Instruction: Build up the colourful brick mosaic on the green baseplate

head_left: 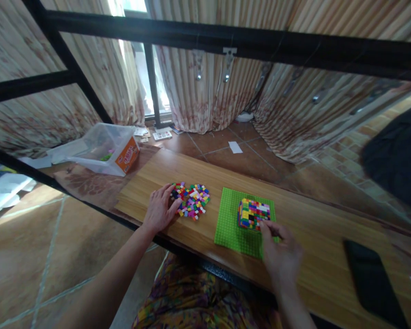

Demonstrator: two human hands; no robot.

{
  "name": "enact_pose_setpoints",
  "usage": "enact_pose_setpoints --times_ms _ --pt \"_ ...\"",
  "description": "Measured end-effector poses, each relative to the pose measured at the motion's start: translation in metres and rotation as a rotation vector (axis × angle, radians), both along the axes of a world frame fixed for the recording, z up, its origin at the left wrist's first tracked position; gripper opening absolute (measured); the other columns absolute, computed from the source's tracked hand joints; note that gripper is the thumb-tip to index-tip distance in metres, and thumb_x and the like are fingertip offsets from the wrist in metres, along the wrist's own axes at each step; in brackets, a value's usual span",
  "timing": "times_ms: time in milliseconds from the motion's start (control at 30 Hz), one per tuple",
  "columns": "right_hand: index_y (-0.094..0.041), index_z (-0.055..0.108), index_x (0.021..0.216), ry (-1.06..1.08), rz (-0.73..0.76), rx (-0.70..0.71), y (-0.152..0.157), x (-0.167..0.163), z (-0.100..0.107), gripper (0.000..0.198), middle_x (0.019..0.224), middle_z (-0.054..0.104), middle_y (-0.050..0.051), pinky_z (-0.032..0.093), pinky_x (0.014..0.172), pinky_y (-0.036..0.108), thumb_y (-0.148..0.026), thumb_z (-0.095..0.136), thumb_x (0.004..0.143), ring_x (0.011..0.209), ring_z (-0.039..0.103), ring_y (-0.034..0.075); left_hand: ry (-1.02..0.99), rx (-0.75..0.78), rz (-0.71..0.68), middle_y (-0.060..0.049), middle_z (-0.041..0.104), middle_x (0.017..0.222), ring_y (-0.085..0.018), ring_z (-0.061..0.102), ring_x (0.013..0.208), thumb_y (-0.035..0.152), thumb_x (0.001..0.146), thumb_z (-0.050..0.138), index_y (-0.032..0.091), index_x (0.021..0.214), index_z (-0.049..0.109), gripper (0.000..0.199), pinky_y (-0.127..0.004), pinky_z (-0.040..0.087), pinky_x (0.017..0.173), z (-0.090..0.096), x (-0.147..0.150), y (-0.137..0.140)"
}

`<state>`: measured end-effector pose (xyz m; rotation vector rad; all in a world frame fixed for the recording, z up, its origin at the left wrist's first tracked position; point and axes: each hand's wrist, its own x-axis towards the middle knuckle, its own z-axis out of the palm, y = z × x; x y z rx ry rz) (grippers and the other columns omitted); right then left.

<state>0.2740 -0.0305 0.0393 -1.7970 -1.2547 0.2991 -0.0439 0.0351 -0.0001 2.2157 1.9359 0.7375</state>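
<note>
My left hand (160,208) rests at the left edge of a loose pile of small multicoloured building bricks (195,198), fingers apart and fingertips touching the pile. A green studded baseplate (231,224) lies to the right of the pile. On it stands a low rectangular block built of many coloured bricks (251,212), with yellow along its left side and a mixed top. My right hand (282,249) is over the baseplate's right part. Its thumb and index finger pinch a small brick at the block's near right corner; the fingers hide most of it.
A wooden board (311,237) carries these things, with a dark phone (373,278) at its right. Beyond its left end stands a clear plastic box (102,148) with an orange label. A black metal bar (205,36) crosses above. Curtains (205,91) hang behind.
</note>
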Motion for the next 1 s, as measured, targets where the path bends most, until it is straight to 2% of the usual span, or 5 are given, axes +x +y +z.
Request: enact_pose_setpoints --times_ms 167,267,433,667,1000 --pt "-0.021 0.069 0.088 -0.121 0.410 0.034 -0.002 -0.047 -0.005 0.021 0.088 0.069 0.005 0.046 0.081 0.033 -0.034 0.052 0.089 0.085 0.062 0.019 -0.018 -0.011 0.012 -0.014 0.050 0.140 -0.027 0.044 0.130 0.046 0.092 0.046 0.018 0.133 0.047 0.050 -0.047 0.032 0.109 0.001 0.001 -0.001" --pt "-0.019 0.068 0.098 -0.181 0.508 -0.011 0.009 -0.075 -0.020 0.023 0.094 0.068 0.008 0.046 0.083 0.034 -0.029 0.048 0.090 0.090 0.060 0.021 -0.026 -0.014 0.020 -0.014 0.050 0.139 -0.027 0.045 0.129 0.046 0.092 0.046 0.017 0.132 0.048 0.050 -0.048 0.032 0.109 0.001 0.001 -0.001" --pt "-0.018 0.066 0.102 -0.312 0.547 -0.038 0.035 -0.100 -0.036 0.024 0.094 0.066 0.009 0.044 0.083 0.036 -0.022 0.046 0.090 0.092 0.057 0.023 -0.039 -0.004 0.012 -0.013 0.051 0.138 -0.026 0.046 0.129 0.045 0.092 0.046 0.017 0.131 0.049 0.048 -0.047 0.033 0.109 0.002 0.001 -0.002" --pt "-0.021 0.068 0.085 -0.426 0.558 -0.042 0.047 -0.109 -0.040 0.025 0.087 0.064 0.009 0.043 0.077 0.034 -0.023 0.044 0.092 0.083 0.056 0.022 -0.049 0.007 0.015 -0.013 0.052 0.138 -0.025 0.046 0.129 0.045 0.093 0.046 0.017 0.131 0.050 0.047 -0.046 0.033 0.109 0.002 0.001 -0.002" --pt "-0.019 0.067 0.089 0.011 0.499 -0.040 0.006 -0.074 -0.016 0.024 0.086 0.069 0.006 0.049 0.072 0.028 -0.031 0.047 0.091 0.077 0.064 0.016 -0.044 0.007 0.005 -0.015 0.052 0.137 -0.027 0.046 0.128 0.046 0.093 0.044 0.016 0.131 0.049 0.049 -0.047 0.033 0.109 0.001 -0.001 0.000"
